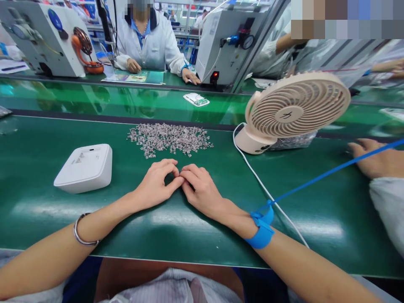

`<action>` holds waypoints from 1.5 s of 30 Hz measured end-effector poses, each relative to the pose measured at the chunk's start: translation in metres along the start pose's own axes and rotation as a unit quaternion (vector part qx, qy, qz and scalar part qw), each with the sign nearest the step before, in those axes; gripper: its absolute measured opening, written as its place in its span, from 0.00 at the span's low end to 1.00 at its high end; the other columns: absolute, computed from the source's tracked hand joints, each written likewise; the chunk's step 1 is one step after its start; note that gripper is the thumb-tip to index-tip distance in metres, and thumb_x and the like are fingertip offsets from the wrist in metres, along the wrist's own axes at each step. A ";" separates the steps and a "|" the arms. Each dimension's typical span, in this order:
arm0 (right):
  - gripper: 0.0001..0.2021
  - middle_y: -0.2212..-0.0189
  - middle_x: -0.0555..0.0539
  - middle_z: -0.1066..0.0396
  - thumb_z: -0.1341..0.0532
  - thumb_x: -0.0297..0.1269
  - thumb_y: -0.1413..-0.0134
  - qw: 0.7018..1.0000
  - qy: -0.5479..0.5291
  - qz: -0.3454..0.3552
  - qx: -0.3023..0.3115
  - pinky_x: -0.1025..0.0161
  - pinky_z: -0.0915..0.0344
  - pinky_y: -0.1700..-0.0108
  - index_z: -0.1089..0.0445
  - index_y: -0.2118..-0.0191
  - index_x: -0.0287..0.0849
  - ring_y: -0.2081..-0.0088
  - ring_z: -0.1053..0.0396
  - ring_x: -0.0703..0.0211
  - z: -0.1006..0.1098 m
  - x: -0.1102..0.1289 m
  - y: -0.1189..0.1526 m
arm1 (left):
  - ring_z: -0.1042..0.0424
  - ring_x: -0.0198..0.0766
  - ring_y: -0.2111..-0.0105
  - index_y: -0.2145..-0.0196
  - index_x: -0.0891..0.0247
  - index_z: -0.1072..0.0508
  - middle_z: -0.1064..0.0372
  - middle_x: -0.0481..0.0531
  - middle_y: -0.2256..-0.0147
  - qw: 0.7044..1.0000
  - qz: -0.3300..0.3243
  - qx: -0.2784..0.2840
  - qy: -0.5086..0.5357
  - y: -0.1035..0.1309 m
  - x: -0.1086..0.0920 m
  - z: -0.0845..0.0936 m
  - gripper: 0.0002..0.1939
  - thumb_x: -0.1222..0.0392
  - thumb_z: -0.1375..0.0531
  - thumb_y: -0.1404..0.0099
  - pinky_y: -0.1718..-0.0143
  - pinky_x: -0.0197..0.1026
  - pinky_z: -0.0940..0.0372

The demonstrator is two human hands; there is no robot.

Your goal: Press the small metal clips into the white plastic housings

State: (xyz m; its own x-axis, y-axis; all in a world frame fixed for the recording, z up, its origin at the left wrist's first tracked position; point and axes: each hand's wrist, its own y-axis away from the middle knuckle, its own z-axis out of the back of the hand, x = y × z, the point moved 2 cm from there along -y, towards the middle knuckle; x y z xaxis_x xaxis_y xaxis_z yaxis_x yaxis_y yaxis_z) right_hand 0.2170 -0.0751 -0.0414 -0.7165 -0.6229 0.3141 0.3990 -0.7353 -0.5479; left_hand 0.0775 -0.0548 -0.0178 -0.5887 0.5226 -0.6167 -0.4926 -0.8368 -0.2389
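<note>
My left hand (159, 181) and my right hand (202, 187) meet fingertip to fingertip over the green mat. Each has its thumb and fingers drawn together in a pinch. Whatever lies between the fingertips is hidden or too small to name. Just beyond them spreads a pile of small shiny metal parts (172, 138). To the left of my left hand sits a white plastic housing (85, 166) with a recess in its top. A blue wrist strap (261, 231) with a taut cord circles my right wrist.
A beige fan (290, 113) stands at the back right, its white cable (261, 185) running toward the front edge. Behind the mat, a white piece with a circuit board (196, 99) lies on the green strip. A co-worker's hand (378, 158) rests at the right; another person sits opposite.
</note>
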 end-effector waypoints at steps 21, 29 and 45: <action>0.06 0.69 0.43 0.31 0.49 0.29 0.43 0.999 0.004 0.001 -0.032 0.60 0.40 0.66 0.36 0.69 0.38 0.67 0.34 0.58 0.003 0.001 -0.001 | 0.36 0.42 0.50 0.72 0.64 0.31 0.31 0.58 0.55 0.998 -0.035 -0.009 -0.057 0.000 0.003 -0.001 0.13 0.62 0.53 0.35 0.51 0.48 0.41; 0.07 0.69 0.43 0.31 0.49 0.31 0.42 0.999 0.004 -0.007 -0.031 0.60 0.39 0.66 0.36 0.70 0.39 0.67 0.34 0.59 0.003 0.002 -0.001 | 0.35 0.43 0.50 0.74 0.65 0.31 0.31 0.60 0.56 0.998 -0.033 -0.011 -0.051 0.000 0.004 0.000 0.15 0.62 0.53 0.35 0.50 0.49 0.42; 0.06 0.68 0.43 0.32 0.50 0.26 0.44 1.000 -0.007 -0.009 -0.024 0.60 0.39 0.65 0.37 0.67 0.40 0.66 0.35 0.58 0.004 0.002 -0.001 | 0.35 0.42 0.50 0.74 0.63 0.34 0.30 0.57 0.59 0.998 -0.030 -0.002 -0.054 0.000 0.002 0.000 0.13 0.61 0.53 0.35 0.51 0.48 0.41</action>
State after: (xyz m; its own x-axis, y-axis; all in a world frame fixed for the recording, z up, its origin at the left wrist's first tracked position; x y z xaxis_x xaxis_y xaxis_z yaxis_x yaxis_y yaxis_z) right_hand 0.2176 -0.0766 -0.0376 -0.7152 -0.6140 0.3339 0.3580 -0.7321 -0.5795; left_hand 0.0768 -0.0534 -0.0193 -0.6240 0.5863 -0.5165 -0.5269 -0.8039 -0.2760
